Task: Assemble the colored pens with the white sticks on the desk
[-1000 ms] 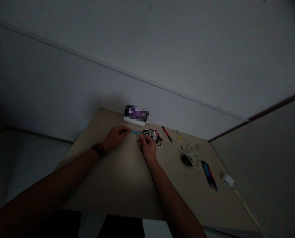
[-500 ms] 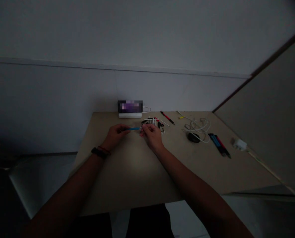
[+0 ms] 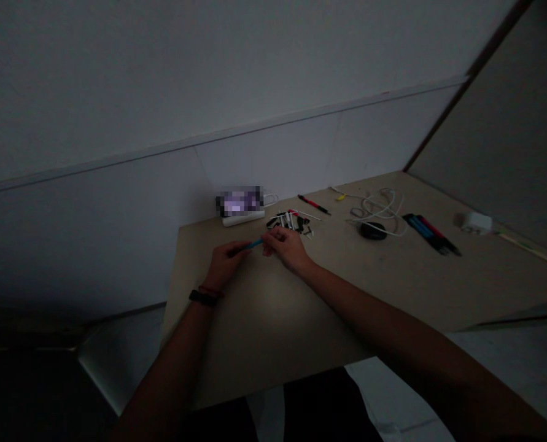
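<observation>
A slim blue pen barrel (image 3: pixel 255 244) is held level between my two hands above the table. My left hand (image 3: pixel 227 261) pinches its left end, with a dark band on the wrist. At the other end, the fingers of my right hand (image 3: pixel 286 245) are closed on the barrel's tip; any small part in them is hidden. Just behind my right hand lies a pile of pen parts (image 3: pixel 289 220), black, white and red pieces with thin refills among them.
A phone (image 3: pixel 239 201) leans on a white stand (image 3: pixel 243 218) by the wall. Behind the pile is a red-and-black pen (image 3: pixel 314 204). To the right lie a white cable (image 3: pixel 379 209), a black mouse-like object (image 3: pixel 372 231), several pens (image 3: pixel 427 233) and a white plug (image 3: pixel 476 223).
My view has tilted and turned, so the table appears slanted. Both hands still hold the blue barrel, which now looks more tilted, its right end higher.
</observation>
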`<action>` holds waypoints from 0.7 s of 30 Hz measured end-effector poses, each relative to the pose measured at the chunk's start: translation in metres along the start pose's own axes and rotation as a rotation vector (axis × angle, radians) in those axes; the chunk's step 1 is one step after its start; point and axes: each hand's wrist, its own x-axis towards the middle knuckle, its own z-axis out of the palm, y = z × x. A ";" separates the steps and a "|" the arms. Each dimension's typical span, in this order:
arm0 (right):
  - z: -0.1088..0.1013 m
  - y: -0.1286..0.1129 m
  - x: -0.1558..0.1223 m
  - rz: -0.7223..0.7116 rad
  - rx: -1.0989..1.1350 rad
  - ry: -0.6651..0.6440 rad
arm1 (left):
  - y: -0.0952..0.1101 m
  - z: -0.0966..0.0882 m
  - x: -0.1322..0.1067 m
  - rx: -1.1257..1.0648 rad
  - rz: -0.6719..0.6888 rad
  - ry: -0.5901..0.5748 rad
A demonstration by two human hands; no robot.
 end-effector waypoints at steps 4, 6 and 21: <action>0.000 0.002 0.000 -0.004 0.005 -0.005 | -0.002 0.001 0.000 -0.011 -0.001 -0.002; 0.000 0.004 0.001 -0.001 -0.009 -0.029 | -0.002 0.001 0.000 -0.007 0.010 -0.017; 0.004 0.001 -0.004 0.132 0.021 -0.173 | 0.005 0.014 -0.012 0.392 0.257 -0.028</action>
